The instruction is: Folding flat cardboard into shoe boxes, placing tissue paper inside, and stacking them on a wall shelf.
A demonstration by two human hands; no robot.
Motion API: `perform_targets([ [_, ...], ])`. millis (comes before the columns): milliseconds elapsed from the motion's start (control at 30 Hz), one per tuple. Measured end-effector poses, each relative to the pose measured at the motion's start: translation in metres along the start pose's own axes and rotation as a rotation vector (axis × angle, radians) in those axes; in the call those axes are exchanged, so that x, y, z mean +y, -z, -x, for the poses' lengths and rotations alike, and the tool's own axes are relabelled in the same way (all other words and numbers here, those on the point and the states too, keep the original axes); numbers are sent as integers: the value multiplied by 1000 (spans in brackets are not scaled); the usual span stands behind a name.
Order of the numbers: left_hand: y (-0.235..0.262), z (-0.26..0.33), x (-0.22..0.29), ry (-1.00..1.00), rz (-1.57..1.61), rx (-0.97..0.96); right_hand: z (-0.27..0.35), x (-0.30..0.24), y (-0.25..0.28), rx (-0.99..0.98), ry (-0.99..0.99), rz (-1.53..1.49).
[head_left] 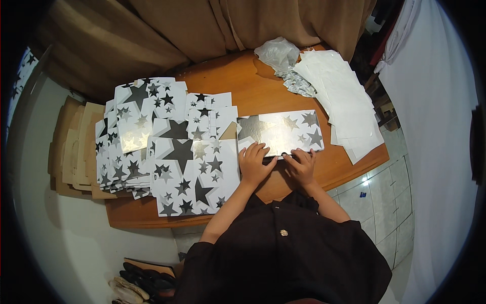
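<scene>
Both hands lie flat with fingers spread, gripping nothing: the left hand (254, 163) and right hand (300, 165) press side by side on the near edge of a silver star-printed sheet (281, 131) at the wooden table's (253, 88) centre. A stack of star-printed sheets (167, 147) lies at nine o'clock from it, and white sheets (344, 101) at two o'clock.

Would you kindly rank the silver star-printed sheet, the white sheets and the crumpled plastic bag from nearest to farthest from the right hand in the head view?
1. Silver star-printed sheet: under the right hand.
2. White sheets: at the table's right end.
3. Crumpled plastic bag: at the table's far edge.
</scene>
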State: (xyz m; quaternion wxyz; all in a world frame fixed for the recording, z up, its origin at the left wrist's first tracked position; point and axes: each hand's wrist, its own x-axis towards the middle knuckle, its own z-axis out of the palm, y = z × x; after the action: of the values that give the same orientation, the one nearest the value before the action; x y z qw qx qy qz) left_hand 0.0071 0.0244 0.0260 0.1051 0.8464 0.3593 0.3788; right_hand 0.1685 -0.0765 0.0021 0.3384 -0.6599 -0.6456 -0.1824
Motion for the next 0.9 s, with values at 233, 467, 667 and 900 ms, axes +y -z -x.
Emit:
perform_targets([
  [233,-3,1,-1,10,14,20,-18,-3,15,-6,-66,-158],
  [467,2,-3,3,-20,22,14,-15,3,12,3,-60,-146],
  [667,-3,0,0,-4,0,6,-23,6,20,-117,19,-166],
  [900,-6,0,-2,-1,-18,14,-24,7,15,-132,31,-106],
])
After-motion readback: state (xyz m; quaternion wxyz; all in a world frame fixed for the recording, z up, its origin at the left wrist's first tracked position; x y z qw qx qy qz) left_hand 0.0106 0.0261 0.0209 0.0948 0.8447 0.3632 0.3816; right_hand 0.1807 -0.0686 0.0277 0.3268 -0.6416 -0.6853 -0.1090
